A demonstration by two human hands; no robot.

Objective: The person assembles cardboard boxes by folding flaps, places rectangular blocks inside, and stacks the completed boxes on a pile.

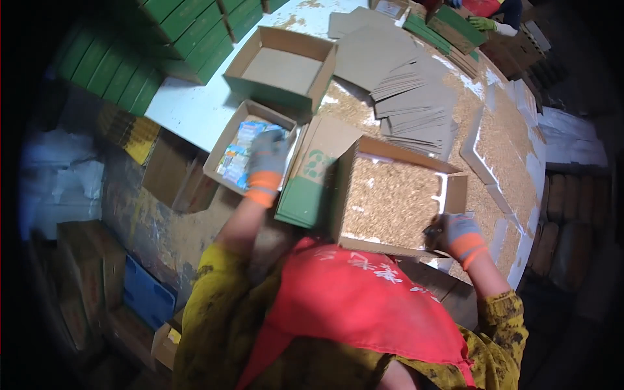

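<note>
My left hand (268, 156), in a grey glove with an orange cuff, is inside a small open carton (212, 161) of blue-and-white packets (235, 160). Its fingers are smeared by motion, so whether they hold a packet is hidden. My right hand (457, 234), gloved alike, has its dark-coated fingers curled over the near right corner of a larger cardboard box (383, 248). A layer of tan, grain-like loose bits (390, 201) covers this box's bottom, with white patches along the sides.
Flattened green-and-brown cartons (328, 153) lie between the two boxes. Beyond stands an open green-sided box (279, 68). Grey cardboard sheets (416, 97) spread across the table (188, 107). Green boxes (188, 39) are stacked far left. A co-worker's green-gloved hand (482, 24) touches a green box.
</note>
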